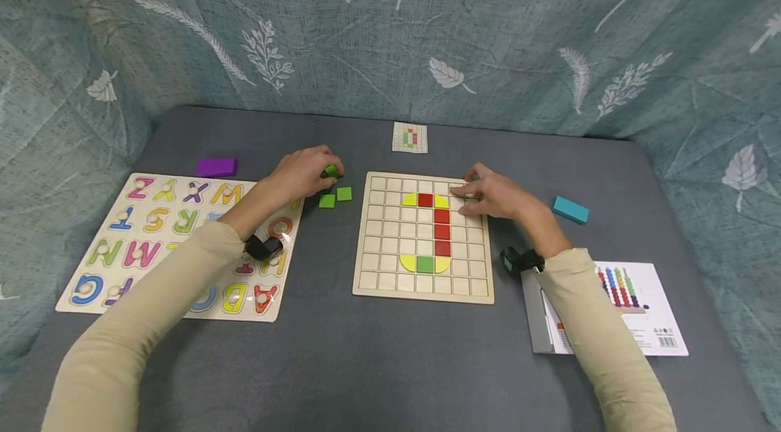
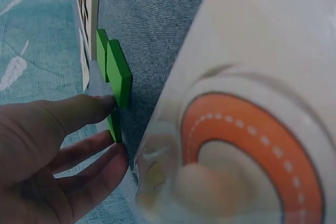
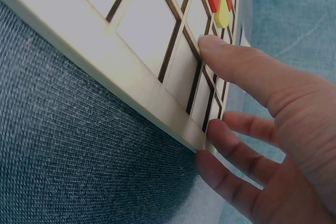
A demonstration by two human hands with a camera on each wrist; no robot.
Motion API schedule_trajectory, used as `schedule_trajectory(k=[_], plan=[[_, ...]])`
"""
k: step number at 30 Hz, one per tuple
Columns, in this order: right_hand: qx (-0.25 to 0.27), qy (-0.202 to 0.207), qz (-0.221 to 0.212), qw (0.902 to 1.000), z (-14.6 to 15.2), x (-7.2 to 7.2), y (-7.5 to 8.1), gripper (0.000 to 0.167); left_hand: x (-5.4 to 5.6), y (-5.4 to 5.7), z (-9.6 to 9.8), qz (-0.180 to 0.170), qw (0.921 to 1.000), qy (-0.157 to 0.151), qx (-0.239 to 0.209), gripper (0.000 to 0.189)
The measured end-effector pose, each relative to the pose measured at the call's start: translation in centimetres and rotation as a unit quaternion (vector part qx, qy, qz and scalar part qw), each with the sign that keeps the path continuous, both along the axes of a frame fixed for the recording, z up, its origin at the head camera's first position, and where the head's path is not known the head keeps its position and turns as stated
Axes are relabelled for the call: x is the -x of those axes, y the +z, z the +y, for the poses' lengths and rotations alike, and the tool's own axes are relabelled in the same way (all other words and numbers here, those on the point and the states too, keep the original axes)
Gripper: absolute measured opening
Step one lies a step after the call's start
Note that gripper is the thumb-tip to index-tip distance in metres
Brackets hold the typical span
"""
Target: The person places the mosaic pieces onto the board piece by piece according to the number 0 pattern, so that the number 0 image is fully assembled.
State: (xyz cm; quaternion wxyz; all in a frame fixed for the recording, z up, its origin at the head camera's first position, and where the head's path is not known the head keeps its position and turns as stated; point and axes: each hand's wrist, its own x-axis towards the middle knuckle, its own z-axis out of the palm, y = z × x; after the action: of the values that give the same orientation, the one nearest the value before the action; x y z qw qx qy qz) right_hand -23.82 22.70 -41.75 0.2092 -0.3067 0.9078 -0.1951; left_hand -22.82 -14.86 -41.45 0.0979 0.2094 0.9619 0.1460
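Observation:
My left hand point(image 1: 303, 173) pinches a small green square tile point(image 2: 114, 128) between thumb and fingers. Two more green tiles point(image 1: 344, 194) lie close by, between the letter board and the grid board. The wooden grid board point(image 1: 390, 288) holds red squares point(image 1: 442, 232), yellow quarter-round pieces point(image 1: 408, 263) and one green square point(image 1: 425, 264), set in a partial ring. At its upper right corner rests my right hand point(image 1: 497, 196), fingers spread, with no piece in it. In the right wrist view the thumb point(image 3: 212, 45) lies over the cells and the other fingertips are at the edge.
A small pattern card point(image 1: 410, 138) lies behind the grid board. The letter puzzle board point(image 1: 177, 283) is at left under my left forearm, a purple block point(image 1: 216, 167) behind it. On the right are a teal block point(image 1: 570, 209) and a white box point(image 1: 662, 310) under my right forearm.

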Motion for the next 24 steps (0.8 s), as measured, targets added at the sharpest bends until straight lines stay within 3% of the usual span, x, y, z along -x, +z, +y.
schedule_trajectory(k=[6, 12, 24], plan=[[-0.002, -0.007, -0.006, 1.0000, 0.01, -0.10, -0.03, 0.048, 0.08, -0.28, 0.33, 0.022, 0.9997, -0.007, 0.005, 0.022], [0.001, -0.008, -0.006, 0.9999, 0.02, -0.11, -0.14, 0.048, 0.01, -0.38, 0.60, 0.022, 0.9995, -0.010, 0.021, 0.025], [0.005, -0.007, -0.005, 0.9999, -0.08, -0.15, -0.09, 0.047, -0.24, -0.74, 0.54, 0.018, 0.9997, -0.010, -0.013, 0.024]])
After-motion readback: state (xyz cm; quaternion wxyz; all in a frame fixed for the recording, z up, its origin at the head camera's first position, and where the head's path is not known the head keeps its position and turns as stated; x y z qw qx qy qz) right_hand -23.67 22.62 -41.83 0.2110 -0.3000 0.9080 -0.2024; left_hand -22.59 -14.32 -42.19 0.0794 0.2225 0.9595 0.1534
